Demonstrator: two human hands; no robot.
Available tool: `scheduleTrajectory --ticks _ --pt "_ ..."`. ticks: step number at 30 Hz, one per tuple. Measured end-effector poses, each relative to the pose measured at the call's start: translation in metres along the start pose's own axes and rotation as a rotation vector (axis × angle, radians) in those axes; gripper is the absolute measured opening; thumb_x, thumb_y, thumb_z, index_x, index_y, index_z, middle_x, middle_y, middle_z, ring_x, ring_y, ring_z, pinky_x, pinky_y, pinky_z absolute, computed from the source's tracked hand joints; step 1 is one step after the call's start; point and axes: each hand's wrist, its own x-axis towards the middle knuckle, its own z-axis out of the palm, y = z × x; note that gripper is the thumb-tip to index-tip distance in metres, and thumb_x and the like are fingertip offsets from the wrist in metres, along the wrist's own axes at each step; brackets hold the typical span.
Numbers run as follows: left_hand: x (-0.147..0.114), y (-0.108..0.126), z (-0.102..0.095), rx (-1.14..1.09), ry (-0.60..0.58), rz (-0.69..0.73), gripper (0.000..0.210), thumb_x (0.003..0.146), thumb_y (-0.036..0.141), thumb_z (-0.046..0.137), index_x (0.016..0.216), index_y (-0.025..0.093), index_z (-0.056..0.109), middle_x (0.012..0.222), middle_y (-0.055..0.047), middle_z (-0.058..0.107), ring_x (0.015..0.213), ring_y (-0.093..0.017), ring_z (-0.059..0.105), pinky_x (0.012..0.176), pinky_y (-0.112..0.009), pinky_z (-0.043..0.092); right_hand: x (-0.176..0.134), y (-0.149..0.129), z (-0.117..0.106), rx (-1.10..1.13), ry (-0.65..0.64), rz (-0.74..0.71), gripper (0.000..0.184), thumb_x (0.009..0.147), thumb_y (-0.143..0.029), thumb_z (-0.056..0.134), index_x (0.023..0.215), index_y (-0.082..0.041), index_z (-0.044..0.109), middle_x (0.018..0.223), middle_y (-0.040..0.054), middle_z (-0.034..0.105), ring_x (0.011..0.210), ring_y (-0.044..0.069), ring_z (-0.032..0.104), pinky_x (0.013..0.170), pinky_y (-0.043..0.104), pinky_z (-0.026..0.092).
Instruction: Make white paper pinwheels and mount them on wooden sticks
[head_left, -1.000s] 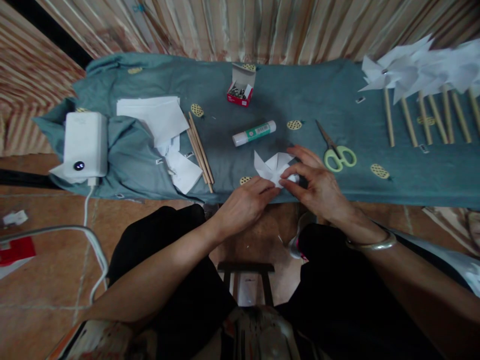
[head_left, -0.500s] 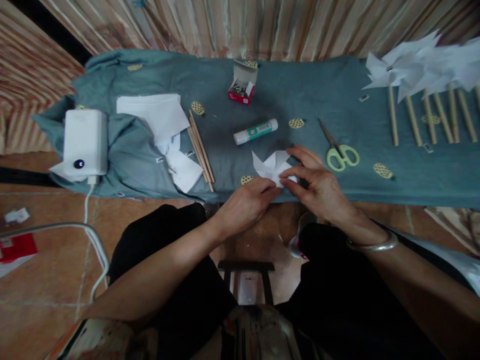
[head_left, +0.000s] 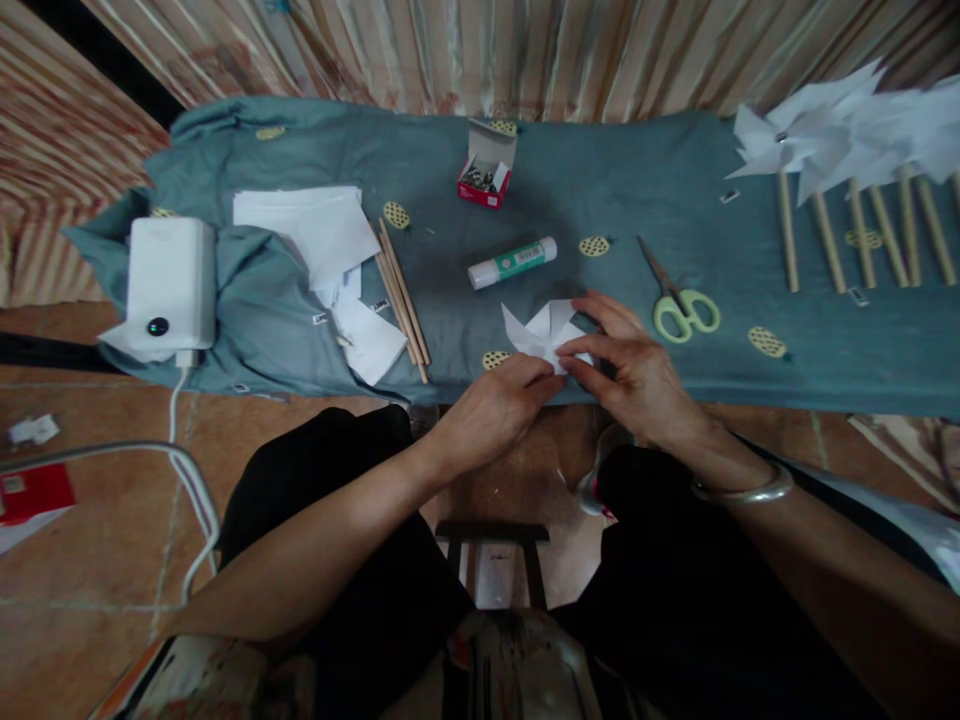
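From afar I see a silver bangle at right, black trousers and, near, a dim top, probably patterned.

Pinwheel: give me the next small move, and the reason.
Probably press the pinwheel flat near its centre with the right hand: the blades are folded inward, and that hand meets the left hand close to the centre.

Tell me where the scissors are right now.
In the head view, the scissors lie right of centre on the cloth, just beyond and to the right of the right hand, with the glue stick off to their left.
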Motion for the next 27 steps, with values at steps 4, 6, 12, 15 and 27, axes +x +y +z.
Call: scheduleTrajectory --ticks 4,6,12,15,27 --pt "-0.0003 -0.0003 0.0001 0.009 0.002 -0.006 0.028 0.101 0.022 0.035 0.107 0.014 0.061 0.105 -0.010 0.067 0.098 -0.018 0.061 0.082 -0.032 0.053 0.0000 -0.0007 0.0008 0.002 -0.002 0.004 0.014 0.089 -0.026 0.059 0.093 -0.029 0.072 0.140 0.0031 0.056 0.141 0.031 0.041 0.112 0.060 0.037" --pt "-0.0007 -0.0007 0.0006 0.021 0.009 -0.001 0.028 0.101 0.022 0.036 0.107 0.013 0.061 0.103 -0.010 0.067 0.097 -0.019 0.061 0.082 -0.032 0.053 -0.0001 -0.0010 0.0009 -0.002 0.002 0.002 0.014 0.089 -0.027 0.059 0.093 -0.029 0.072 0.139 0.0030 0.057 0.140 0.031 0.042 0.113 0.059 0.038" --pt "-0.0014 -0.0008 0.0008 0.025 0.031 0.012 0.028 0.101 0.021 0.035 0.106 0.012 0.061 0.102 -0.010 0.067 0.095 -0.019 0.061 0.082 -0.033 0.054 -0.0011 -0.0013 -0.0010 -0.020 0.029 -0.002 0.012 0.089 -0.027 0.060 0.093 -0.026 0.071 0.139 0.0055 0.057 0.140 0.031 0.042 0.113 0.058 0.038" --pt "-0.0016 -0.0006 0.0005 0.026 0.038 0.013 0.029 0.100 0.021 0.035 0.106 0.012 0.061 0.101 -0.010 0.066 0.095 -0.019 0.062 0.082 -0.033 0.054 -0.0020 -0.0002 -0.0014 -0.013 0.041 -0.027 0.013 0.089 -0.029 0.059 0.093 -0.026 0.071 0.139 0.0057 0.057 0.140 0.032 0.042 0.112 0.060 0.038" --pt "-0.0012 -0.0021 0.0022 0.001 0.059 0.010 0.026 0.099 0.020 0.037 0.103 0.012 0.062 0.100 -0.011 0.067 0.093 -0.019 0.063 0.080 -0.032 0.055 -0.0022 0.0019 0.0015 -0.042 0.057 -0.073 0.014 0.090 -0.029 0.059 0.093 -0.028 0.072 0.136 0.0042 0.059 0.138 0.032 0.044 0.109 0.061 0.042"
